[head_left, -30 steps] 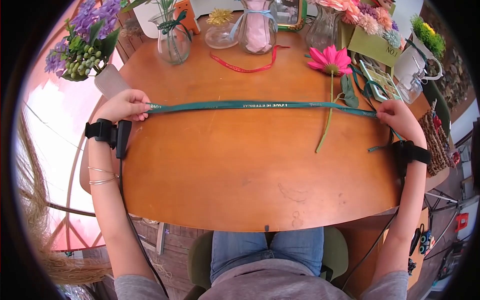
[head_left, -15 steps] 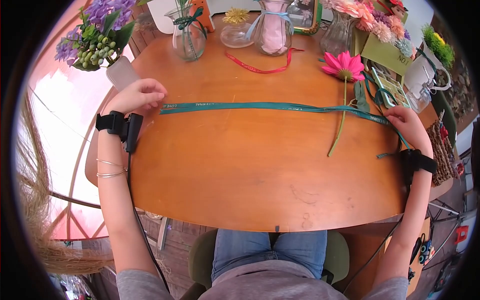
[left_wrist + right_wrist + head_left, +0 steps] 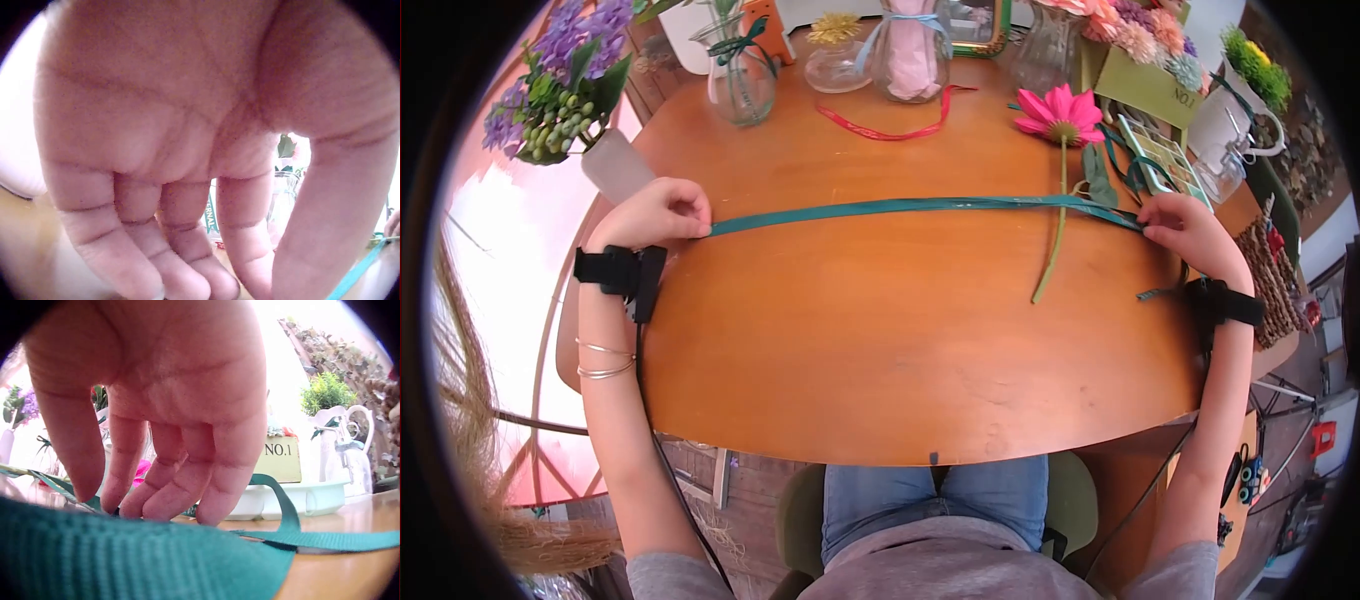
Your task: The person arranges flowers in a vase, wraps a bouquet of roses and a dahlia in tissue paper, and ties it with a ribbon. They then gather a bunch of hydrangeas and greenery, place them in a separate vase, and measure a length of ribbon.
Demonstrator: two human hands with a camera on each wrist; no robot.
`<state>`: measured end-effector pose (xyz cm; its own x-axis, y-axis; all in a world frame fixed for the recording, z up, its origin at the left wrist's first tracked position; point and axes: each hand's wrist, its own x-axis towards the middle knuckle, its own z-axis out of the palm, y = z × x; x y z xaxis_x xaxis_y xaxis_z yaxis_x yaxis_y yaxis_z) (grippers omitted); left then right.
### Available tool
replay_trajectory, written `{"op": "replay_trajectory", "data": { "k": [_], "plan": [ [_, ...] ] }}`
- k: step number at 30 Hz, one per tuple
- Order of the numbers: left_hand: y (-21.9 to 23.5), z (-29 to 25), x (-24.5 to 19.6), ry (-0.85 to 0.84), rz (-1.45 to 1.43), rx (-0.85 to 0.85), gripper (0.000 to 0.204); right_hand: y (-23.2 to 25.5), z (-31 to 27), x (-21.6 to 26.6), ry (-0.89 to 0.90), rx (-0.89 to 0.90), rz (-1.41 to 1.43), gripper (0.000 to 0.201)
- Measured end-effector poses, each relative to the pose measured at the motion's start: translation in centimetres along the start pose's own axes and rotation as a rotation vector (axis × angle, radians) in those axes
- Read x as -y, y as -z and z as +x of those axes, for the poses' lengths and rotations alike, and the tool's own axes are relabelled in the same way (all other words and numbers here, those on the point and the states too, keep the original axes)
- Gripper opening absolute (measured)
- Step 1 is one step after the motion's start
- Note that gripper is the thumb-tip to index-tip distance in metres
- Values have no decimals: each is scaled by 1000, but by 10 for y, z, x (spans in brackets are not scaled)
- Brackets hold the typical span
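A long green ribbon [image 3: 880, 206] stretches across the wooden table, mostly plain side showing, with a twist near its right part. My left hand [image 3: 658, 213] pinches its left end between thumb and fingers; the left wrist view shows the palm [image 3: 162, 106], the pinch itself at the lower edge. At the other side my right hand [image 3: 1197, 236] pinches the ribbon, and more of it trails beyond. The right wrist view has the ribbon [image 3: 125, 556] large in front of the right hand [image 3: 156, 419]. A pink flower [image 3: 1060, 116] lies with its stem crossing the ribbon.
A red ribbon [image 3: 890, 135] lies farther back. Glass vases [image 3: 741, 90], a wrapped vase [image 3: 912, 60] and a green box [image 3: 1142, 90] line the far side. Purple flowers [image 3: 570, 50] stand at left. A pale tray [image 3: 1165, 160] and a white pitcher [image 3: 1220, 110] are at right.
My left hand had let go of the ribbon's left end half a second ago and now pinches it again. The lettering that showed along the ribbon is mostly out of sight.
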<state>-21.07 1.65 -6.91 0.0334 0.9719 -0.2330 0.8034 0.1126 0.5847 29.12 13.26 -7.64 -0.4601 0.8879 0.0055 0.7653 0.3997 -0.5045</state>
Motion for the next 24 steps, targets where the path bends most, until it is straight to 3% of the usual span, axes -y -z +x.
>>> {"op": "replay_trajectory", "data": {
  "k": [6,8,16,24],
  "plan": [
    [-1,-1,-1,46,-46,-19,4,-3,0,6,1,-28,-104,12],
    [1,-1,3,50,-66,-23,4,-4,0,11,31,-130,-57,15],
    [0,3,10,-6,-54,-98,4,-8,0,4,145,-148,-136,23],
    [4,6,11,-146,-230,-206,5,-16,5,11,155,-141,-222,13]
  ]
}}
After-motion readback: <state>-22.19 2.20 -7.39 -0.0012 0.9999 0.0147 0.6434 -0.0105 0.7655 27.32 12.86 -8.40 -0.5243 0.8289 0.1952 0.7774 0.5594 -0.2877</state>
